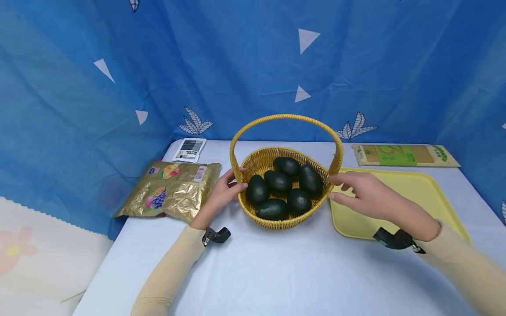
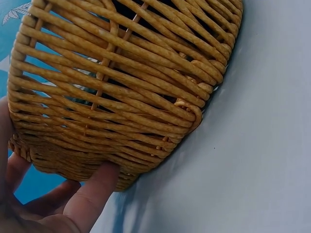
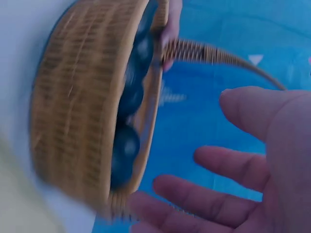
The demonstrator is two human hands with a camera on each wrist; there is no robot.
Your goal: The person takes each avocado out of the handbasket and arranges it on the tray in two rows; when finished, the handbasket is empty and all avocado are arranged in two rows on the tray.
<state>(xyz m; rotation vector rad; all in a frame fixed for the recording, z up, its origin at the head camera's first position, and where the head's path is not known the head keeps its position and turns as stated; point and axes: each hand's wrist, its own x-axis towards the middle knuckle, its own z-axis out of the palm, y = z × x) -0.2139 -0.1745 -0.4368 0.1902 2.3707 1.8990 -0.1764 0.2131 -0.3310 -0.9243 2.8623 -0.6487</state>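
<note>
A woven yellow basket (image 1: 276, 221) with a tall hoop handle stands mid-table and holds several dark green avocados (image 1: 278, 181). My left hand (image 1: 227, 189) rests against the basket's left side. Its thumb (image 2: 92, 194) lies straight on the outer wall (image 2: 121, 97) just under the rim, and its other fingers are loosely bent below. My right hand (image 1: 356, 193) hovers at the basket's right rim with its fingers (image 3: 204, 194) spread and nothing in them. The right wrist view is blurred and shows the avocados (image 3: 124, 150) inside the basket (image 3: 73, 111).
A yellow tray (image 1: 419, 186) lies flat just right of the basket, under my right hand. A gold snack bag (image 1: 174, 188) lies to the left, with a small white packet (image 1: 189, 149) behind it. A flat green-and-tan package (image 1: 403, 155) lies at the back right. Blue cloth walls the table.
</note>
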